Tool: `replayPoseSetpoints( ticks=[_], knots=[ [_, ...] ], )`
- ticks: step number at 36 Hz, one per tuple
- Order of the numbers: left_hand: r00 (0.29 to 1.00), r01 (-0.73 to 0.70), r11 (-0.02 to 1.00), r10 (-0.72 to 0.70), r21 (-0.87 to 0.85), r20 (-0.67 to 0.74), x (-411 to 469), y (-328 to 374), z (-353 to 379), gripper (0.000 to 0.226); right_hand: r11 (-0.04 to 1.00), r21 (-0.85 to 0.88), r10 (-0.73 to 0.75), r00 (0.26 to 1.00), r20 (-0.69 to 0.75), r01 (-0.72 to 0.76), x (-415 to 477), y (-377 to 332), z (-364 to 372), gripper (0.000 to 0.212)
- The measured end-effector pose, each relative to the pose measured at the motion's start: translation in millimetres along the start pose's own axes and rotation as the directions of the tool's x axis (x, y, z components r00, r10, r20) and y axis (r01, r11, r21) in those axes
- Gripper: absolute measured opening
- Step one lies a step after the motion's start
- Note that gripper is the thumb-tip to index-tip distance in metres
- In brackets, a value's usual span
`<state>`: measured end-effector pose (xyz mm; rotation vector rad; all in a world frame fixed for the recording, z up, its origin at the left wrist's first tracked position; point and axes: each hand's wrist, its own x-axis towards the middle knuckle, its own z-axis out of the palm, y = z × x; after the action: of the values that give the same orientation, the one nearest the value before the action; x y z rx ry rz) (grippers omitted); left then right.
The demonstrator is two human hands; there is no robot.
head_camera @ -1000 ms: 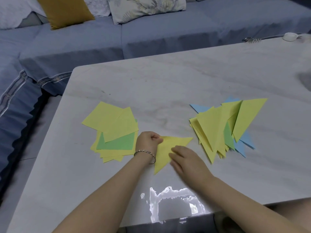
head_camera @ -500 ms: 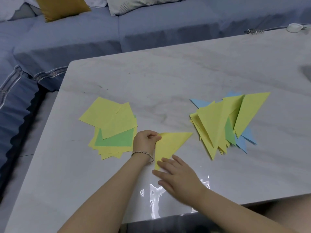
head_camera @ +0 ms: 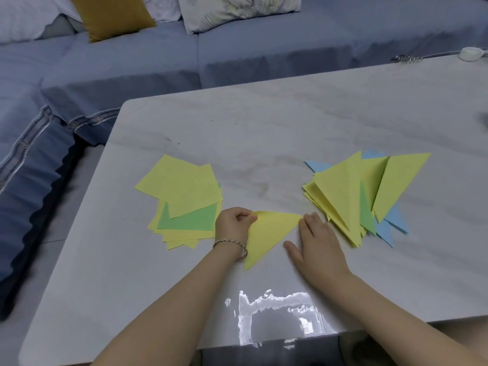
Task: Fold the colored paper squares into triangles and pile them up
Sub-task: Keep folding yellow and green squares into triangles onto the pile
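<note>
Yellow paper triangle (head_camera: 266,233) lies flat on the pale marble-look table (head_camera: 264,128), toward the near edge and between the two hands. One long point aims back at the person. Just nearer, a bright patch of glare (head_camera: 277,318) sits on the tabletop.

The left hand (head_camera: 233,223), with a thin bracelet (head_camera: 232,245) on its wrist, is curled and pinches the triangle's far left corner between thumb and fingers. The right hand (head_camera: 314,241) lies palm down with its fingers straight and thumb spread. Its fingertips touch the triangle's right corner and it grips nothing.

Left of the left hand, and just beside it, is the stack of flat squares (head_camera: 184,202). It is loosely fanned, mostly yellow, with one green sheet showing partway down. Right of the right hand is the pile of folded triangles (head_camera: 356,196), also fanned, with yellow ones on top and green and blue ones showing beneath. The two heaps are well apart.

At the table's far right edge are a small white round object (head_camera: 471,53) and a metal item (head_camera: 406,58) too small to identify. Beyond the table runs a blue sofa (head_camera: 264,54) bearing a mustard cushion (head_camera: 111,14) and a patterned pillow (head_camera: 237,9).
</note>
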<state>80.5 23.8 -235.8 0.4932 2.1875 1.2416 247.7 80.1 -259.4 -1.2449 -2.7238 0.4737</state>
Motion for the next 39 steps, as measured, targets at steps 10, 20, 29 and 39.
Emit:
replayPoseSetpoints(
  ticks=[10, 20, 29, 39],
  knots=[
    [0.999, 0.032, 0.894, -0.037, -0.447, -0.002, -46, 25, -21, 0.016, 0.61, 0.79, -0.054, 0.998, -0.032, 0.058, -28, -43, -44, 0.039],
    [0.963, -0.216, 0.755, 0.269, 0.619, 0.009, 18, -2, -75, 0.049, 0.684, 0.727, 0.379, 0.882, -0.279, -0.064, 8, 9, -80, 0.028],
    [0.96, -0.258, 0.219, 0.162, 0.941, 0.226, 60, 8, -81, 0.02, 0.835, 0.54, 0.241, 0.952, -0.187, -0.105, -6, 17, -68, 0.023],
    [0.911, -0.356, 0.001, 0.224, 0.935, 0.346, 66, 3, -83, 0.053, 0.812, 0.578, 0.065, 0.997, 0.043, -0.078, -14, -11, -58, 0.025]
  ],
)
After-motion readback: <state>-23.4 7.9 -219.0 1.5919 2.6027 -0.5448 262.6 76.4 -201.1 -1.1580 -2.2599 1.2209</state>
